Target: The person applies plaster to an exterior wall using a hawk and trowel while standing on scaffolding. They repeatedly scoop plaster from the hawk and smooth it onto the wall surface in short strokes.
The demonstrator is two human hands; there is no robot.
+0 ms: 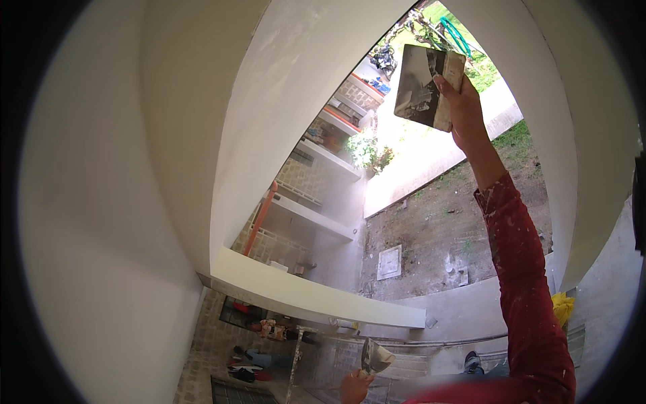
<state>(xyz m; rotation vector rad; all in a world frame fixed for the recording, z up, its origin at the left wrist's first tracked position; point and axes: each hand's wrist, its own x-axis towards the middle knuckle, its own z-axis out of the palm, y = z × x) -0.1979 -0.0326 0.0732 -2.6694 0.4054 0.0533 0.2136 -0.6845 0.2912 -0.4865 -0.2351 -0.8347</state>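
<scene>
My right hand (461, 108), at the end of a red, paint-flecked sleeve, is stretched up at the upper right. It grips a rectangular plate (418, 84), dark and shiny with pale smears, by its light-coloured edge strip. The thumb lies over the plate's near face; the fingers behind it are hidden. Low in the middle, my left hand (355, 388) is closed round the handle of a putty knife (377, 358). The blade is broad and has pale material on it. The lower part of this hand is cut off by the frame's bottom.
Pale smooth walls (87, 188) frame an opening onto bare ground (431, 236) and grass. A cream ledge (316, 299) crosses below it. At lower left are a person in a patterned top (272, 330), a second person (259, 358) and a pole (295, 367). A yellow thing (562, 308) lies at right.
</scene>
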